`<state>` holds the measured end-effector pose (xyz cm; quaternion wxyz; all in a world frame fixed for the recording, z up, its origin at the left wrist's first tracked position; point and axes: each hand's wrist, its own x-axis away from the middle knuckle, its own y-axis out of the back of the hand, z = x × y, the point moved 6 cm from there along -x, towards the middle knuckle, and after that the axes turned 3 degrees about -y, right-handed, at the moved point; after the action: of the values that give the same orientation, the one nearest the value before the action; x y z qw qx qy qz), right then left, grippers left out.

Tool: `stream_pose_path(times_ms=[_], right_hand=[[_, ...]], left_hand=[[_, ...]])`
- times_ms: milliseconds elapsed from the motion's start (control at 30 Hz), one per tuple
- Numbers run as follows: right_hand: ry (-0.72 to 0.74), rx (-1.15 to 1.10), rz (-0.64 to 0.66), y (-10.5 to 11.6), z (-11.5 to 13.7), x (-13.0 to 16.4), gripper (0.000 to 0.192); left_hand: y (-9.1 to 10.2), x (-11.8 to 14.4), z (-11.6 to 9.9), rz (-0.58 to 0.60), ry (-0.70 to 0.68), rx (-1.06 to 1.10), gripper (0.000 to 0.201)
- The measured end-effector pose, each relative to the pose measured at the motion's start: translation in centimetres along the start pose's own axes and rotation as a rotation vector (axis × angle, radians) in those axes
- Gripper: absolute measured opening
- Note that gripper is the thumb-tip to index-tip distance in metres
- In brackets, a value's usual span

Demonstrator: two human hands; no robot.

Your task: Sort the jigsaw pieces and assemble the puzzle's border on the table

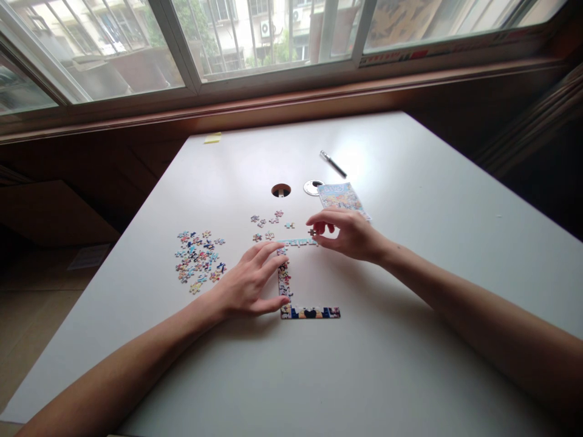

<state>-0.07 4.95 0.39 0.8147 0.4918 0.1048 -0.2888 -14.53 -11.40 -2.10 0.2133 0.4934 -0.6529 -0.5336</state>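
A partly joined jigsaw puzzle border [310, 313] lies on the white table, with a top strip, a left side and a bottom strip. My left hand [252, 279] is open over its left side, fingers spread, the fingertips near the upper corner and the thumb at the lower one. Between the thumb and index finger of my right hand [346, 233] is a small puzzle piece [312, 232], just above the right end of the top strip. Several loose pieces [269, 235] lie beyond the top strip.
A heap of loose puzzle pieces [198, 258] lies left of my left hand. Beyond my right hand are a printed picture sheet [341, 197], a round metal cover [312, 188] and a pen [333, 164]. The table [410, 158] has a round hole [281, 190]; a yellow note [212, 138] sits at the far edge.
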Motion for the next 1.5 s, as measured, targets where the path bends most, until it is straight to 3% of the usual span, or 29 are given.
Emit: stream_pose_path(times_ms=[400,1500], right_hand=[[0.029,-0.037,0.000,0.1,1.6,0.0,0.018],[0.009,-0.033,0.005,0.3,0.9,-0.1,0.018]], left_hand=[[0.0,0.0,0.0,0.011,-0.003,-0.024,0.067],[0.0,0.0,-0.1,-0.005,-0.004,-0.018,0.066]])
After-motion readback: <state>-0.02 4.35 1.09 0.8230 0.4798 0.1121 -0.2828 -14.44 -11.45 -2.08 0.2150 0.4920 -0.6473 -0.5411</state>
